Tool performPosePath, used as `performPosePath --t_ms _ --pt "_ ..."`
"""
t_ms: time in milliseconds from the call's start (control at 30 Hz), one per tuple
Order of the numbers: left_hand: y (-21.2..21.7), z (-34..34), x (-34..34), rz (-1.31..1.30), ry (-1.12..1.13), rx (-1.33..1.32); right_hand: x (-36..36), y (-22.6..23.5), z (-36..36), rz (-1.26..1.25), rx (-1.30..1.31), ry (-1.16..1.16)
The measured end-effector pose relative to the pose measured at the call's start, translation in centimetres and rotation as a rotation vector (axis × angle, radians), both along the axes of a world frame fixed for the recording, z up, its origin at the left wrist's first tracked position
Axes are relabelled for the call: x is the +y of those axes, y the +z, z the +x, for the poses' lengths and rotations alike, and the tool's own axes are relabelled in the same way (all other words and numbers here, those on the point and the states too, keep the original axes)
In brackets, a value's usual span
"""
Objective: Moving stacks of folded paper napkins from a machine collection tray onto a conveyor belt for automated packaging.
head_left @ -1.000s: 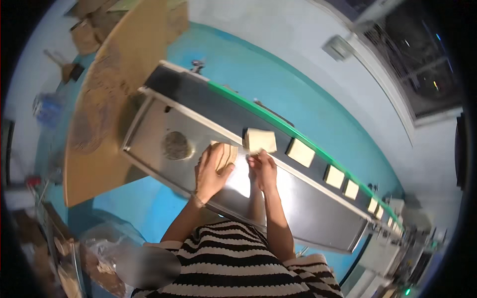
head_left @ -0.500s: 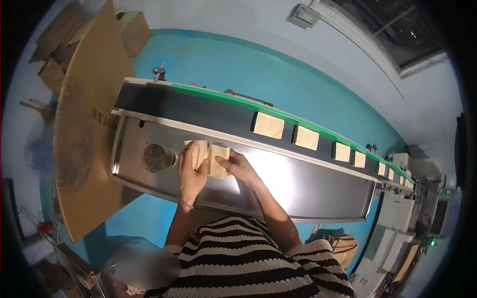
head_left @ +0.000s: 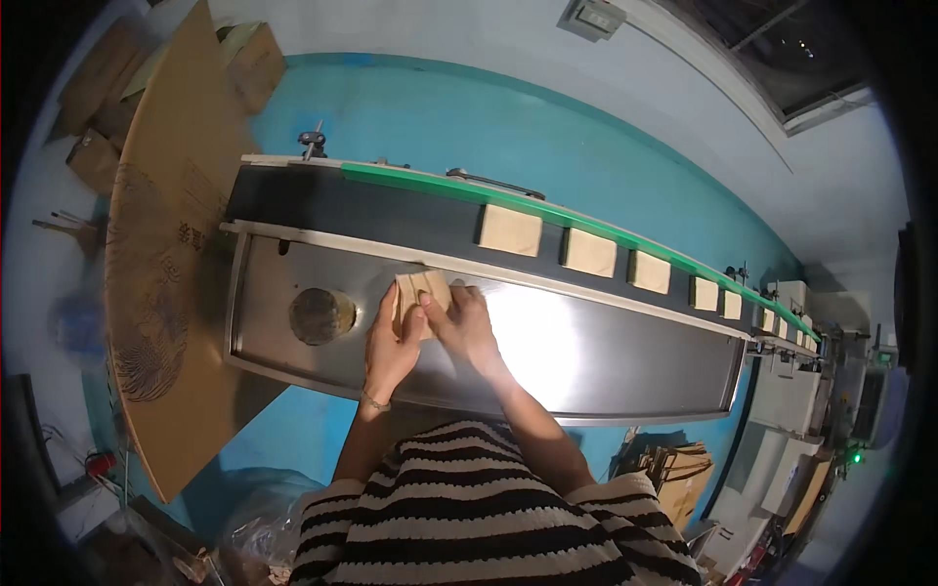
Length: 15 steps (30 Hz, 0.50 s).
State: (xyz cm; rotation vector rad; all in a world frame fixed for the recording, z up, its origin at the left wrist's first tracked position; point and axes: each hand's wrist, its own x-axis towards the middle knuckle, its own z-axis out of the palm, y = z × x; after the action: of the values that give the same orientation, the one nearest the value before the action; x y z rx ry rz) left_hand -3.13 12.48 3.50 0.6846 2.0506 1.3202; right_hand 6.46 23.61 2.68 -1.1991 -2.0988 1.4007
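Both hands are over a long metal tray (head_left: 606,376), closed around flat, square, pale tan packets (head_left: 426,285). My left hand (head_left: 391,354) grips them from the left side, thumb toward me. From the right, my right hand (head_left: 467,334) holds them too, its thumb pressed across the front. The packets stand tilted and close together between the fingers; fingers hide their lower part, and I cannot tell how many there are. To the left of my left hand, a round, clear, glass-like container (head_left: 321,316) rests on the tray.
Beyond the tray runs a dark conveyor belt (head_left: 391,210) with a green-lit rail (head_left: 420,186). Several tan packets (head_left: 510,230) lie spaced along it toward the right. A large cardboard sheet (head_left: 200,322) stands at the tray's left end. Folded cardboard (head_left: 679,474) sits below right.
The packets, held apart one in each hand before, are now together between both hands. My right hand has moved left toward my left hand. Packets on the belt have shifted left.
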Motion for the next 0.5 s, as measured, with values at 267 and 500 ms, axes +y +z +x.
performPosePath --t_ms 267,500 --pt "-1.0 -2.1 -0.3 0.071 -0.050 0.040 -0.5 -0.3 -0.7 -0.667 0.136 -0.102" --pt "-0.8 -3.2 -0.4 0.052 -0.136 -0.007 2.5 -2.8 -1.8 -0.727 0.397 -0.461"
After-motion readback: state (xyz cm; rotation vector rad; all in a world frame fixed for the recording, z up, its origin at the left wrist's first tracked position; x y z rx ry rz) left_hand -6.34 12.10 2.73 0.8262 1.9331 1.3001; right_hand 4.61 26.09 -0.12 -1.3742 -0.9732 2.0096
